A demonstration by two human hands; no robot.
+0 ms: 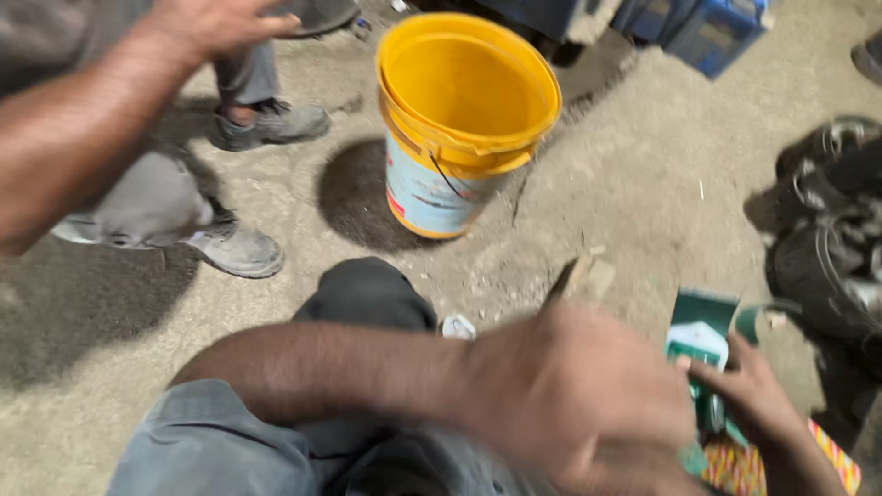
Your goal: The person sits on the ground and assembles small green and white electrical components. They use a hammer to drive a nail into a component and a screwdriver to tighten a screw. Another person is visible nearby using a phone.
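- Blurred left hand crosses low in front; its grip cannot be told.
- Right hand clasps a green-and-white carton at lower right.
- Yellow bucket with a pale label stands on the dirt ground beyond, apparently empty.

Beside the rough, matt, gritty concrete floor, the yellow bucket looks like smooth, slightly glossy plastic with a thin wire handle. Right of the bucket, the green carton looks like glossy printed card.

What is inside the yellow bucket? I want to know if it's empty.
Only the bare yellow inner wall of the bucket shows; nothing visible inside. Its near rim hides the bottom.
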